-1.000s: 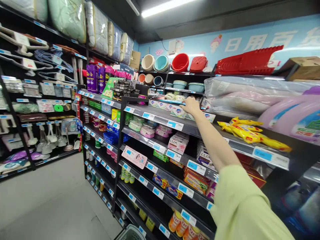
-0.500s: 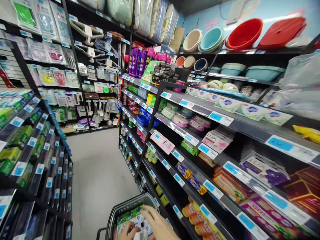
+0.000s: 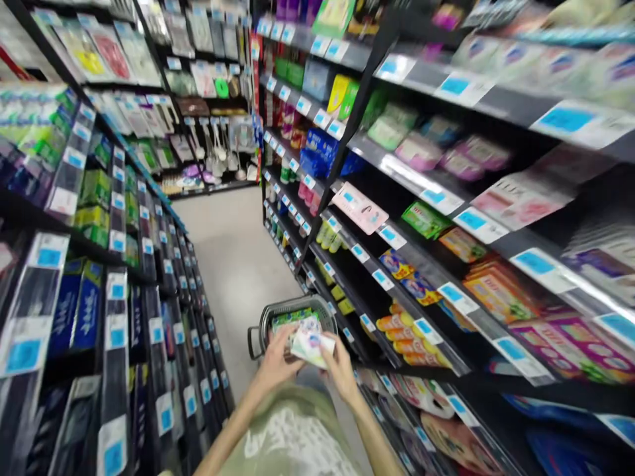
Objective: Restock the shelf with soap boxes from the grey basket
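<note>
Close to my body, above the near rim of a dark grey shopping basket (image 3: 262, 308), my two hands hold small white soap boxes. The nearest soap box (image 3: 313, 348) has a coloured oval mark and is slightly blurred; my right hand (image 3: 340, 365) pinches its right end. My left hand (image 3: 278, 357) has its fingers closed around the left side of the boxes. Another white pack shows just behind the nearest one. Inside the basket lie green-patterned packs (image 3: 295, 317), partly hidden by my hands.
Shelves of soap and orange-wrapped packs (image 3: 414, 338) run along the right, close to the basket. A sloped rack with blue boxes (image 3: 79, 304) lines the left. The grey floor (image 3: 231, 251) leads to hanging utensils (image 3: 218, 149) at the back.
My view has tilted down. Both hands, earlier down in the basket, are now nearer my body with the soap boxes held up between them.
</note>
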### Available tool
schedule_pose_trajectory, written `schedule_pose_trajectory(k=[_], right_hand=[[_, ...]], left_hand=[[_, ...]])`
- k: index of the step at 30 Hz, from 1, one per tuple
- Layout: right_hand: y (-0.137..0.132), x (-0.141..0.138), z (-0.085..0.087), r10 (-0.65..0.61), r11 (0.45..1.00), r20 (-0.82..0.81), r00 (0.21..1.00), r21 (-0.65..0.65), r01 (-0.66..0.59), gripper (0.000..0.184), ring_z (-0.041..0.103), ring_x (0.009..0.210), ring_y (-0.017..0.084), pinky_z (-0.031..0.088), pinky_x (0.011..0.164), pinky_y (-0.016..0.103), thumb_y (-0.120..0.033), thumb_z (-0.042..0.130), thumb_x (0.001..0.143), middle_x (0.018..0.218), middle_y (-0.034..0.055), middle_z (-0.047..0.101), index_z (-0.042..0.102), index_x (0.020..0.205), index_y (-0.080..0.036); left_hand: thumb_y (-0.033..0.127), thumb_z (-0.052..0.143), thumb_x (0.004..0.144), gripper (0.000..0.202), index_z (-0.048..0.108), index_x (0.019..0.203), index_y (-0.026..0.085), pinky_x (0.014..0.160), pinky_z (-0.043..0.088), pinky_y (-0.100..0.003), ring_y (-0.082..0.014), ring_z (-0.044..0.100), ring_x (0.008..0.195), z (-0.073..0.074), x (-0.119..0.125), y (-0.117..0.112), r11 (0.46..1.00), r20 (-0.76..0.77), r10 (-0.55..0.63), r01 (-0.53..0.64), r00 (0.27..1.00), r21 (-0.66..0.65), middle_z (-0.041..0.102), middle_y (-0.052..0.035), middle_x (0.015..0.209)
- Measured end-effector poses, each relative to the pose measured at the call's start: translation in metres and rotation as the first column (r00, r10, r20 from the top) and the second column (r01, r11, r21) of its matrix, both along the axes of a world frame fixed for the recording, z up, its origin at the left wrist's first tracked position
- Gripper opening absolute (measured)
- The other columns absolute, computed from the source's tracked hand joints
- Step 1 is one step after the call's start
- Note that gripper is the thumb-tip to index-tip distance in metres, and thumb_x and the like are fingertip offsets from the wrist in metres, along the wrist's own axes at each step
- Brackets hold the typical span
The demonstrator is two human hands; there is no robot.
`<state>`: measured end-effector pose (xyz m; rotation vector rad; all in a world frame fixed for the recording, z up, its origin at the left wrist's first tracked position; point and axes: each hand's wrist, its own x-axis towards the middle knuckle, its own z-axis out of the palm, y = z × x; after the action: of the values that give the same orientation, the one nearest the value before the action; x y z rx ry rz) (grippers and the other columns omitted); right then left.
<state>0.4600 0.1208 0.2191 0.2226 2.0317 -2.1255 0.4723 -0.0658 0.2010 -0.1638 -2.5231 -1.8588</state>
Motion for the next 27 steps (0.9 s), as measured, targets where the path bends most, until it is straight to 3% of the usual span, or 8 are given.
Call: schedule_pose_trajectory(k=[4,9,12,18,22,27], right_hand=[[-0.006,-0.009,0.002,0.019,0.995,0.078,0.997,-0.104,-0.01,0.051,0.055,0.051,0.015,0.04,0.04,0.024,-0.063,0.066,0.087,0.09,0.006,0.073,0.065,0.114,-0.019],[-0.028,0.003,0.002,0.035,0.994,0.018,0.999,-0.1,-0.033,0.054,0.065,0.073,0.02,0.054,0.064,0.03,-0.069,0.059,0.09,0.095,0.0076,0.074,0.071,0.101,-0.018],[-0.034,0.013,0.003,0.048,0.993,0.018,0.999,-0.105,-0.046,0.055,0.069,0.087,0.025,0.056,0.077,0.034,-0.071,0.06,0.088,0.095,0.0081,0.075,0.073,0.095,-0.018],[-0.028,0.017,-0.001,0.081,0.99,0.045,0.996,-0.119,-0.075,0.054,0.072,0.087,0.026,0.057,0.076,0.033,-0.071,0.057,0.091,0.095,0.0074,0.076,0.075,0.094,-0.02],[-0.023,0.017,-0.007,0.034,0.993,0.024,0.999,-0.113,-0.031,0.055,0.071,0.107,0.028,0.059,0.091,0.038,-0.072,0.051,0.095,0.119,0.0078,0.074,0.072,0.117,-0.026],[-0.018,0.015,-0.009,0.029,0.996,-0.108,0.994,-0.076,-0.037,0.064,0.054,0.139,0.03,0.047,0.115,0.045,-0.074,0.043,0.097,0.145,0.0084,0.061,0.061,0.139,-0.03]], left_hand=[[0.035,0.078,0.086,0.056,0.061,0.137,0.021,0.084,0.063,-0.034,-0.0284,0.061,0.119,0.02,0.011,-0.012,0.956,0.06,0.099,-0.111,0.993,0.273,0.056,-0.0154,0.142],[0.043,0.081,0.085,0.059,0.062,0.135,0.019,0.078,0.061,-0.029,-0.0276,0.062,0.113,0.013,0.044,-0.025,0.879,0.132,0.137,-0.181,0.982,0.441,0.05,-0.018,0.144],[0.046,0.087,0.077,0.074,0.059,0.14,0.018,0.084,0.06,-0.033,-0.0312,0.059,0.119,0.001,0.057,-0.029,0.866,0.192,0.108,-0.187,0.976,0.464,0.05,-0.0192,0.145],[0.048,0.092,0.068,0.085,0.059,0.14,0.018,0.088,0.058,-0.035,-0.0311,0.06,0.116,-0.008,0.06,-0.027,0.862,0.261,0.088,-0.204,0.961,0.463,0.056,-0.0184,0.139],[0.049,0.088,0.073,0.08,0.058,0.143,0.022,0.094,0.057,-0.038,-0.0326,0.06,0.12,-0.008,0.049,-0.025,0.878,0.268,0.049,-0.169,0.962,0.449,0.056,-0.0168,0.141],[0.056,0.087,0.073,0.08,0.06,0.14,0.021,0.093,0.059,-0.037,-0.0364,0.059,0.125,-0.022,0.033,-0.02,0.878,0.256,0.052,-0.166,0.965,0.448,0.056,-0.0182,0.142]])
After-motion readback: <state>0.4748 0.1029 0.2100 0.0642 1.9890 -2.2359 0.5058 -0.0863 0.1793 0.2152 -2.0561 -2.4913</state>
